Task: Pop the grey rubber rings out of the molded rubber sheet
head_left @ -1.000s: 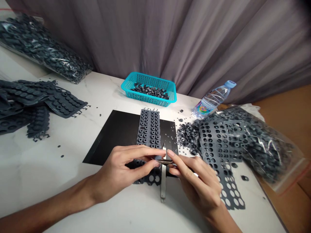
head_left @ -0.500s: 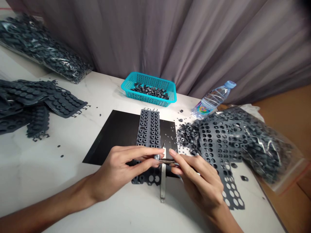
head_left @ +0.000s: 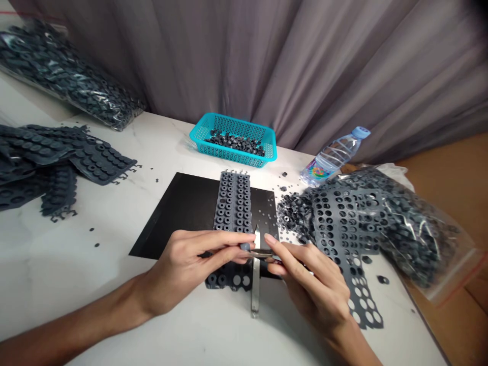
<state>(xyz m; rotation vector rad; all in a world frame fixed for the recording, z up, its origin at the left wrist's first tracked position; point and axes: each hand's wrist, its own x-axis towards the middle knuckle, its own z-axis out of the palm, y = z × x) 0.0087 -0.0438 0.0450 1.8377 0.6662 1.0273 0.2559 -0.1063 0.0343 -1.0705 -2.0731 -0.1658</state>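
My left hand (head_left: 186,264) pinches a small dark grey rubber piece (head_left: 245,246) between thumb and fingers. In my right hand (head_left: 312,277) is a slim metal tool (head_left: 262,253) whose tip meets that piece; its exact kind is hard to make out. Below both hands lies a dark rubber sheet (head_left: 234,201) with rows of round ring-like parts, partly hidden by my left hand; several holes show at its near end. Beside the sheet, under the held tool, rests a long, narrow metal tool (head_left: 255,295) with a pointed far end.
A black mat (head_left: 168,213) lies under the sheet. Behind it stands a turquoise basket (head_left: 236,157) of small rubber parts. To the right are a loose pile (head_left: 295,211), a punched-out sheet (head_left: 335,218), a filled bag (head_left: 419,244) and a water bottle (head_left: 335,155). More sheets (head_left: 102,157) lie left.
The rubber piece in my left fingers has turned or shifted slightly against the metal tool. Both hands stay almost in place; nothing else has moved.
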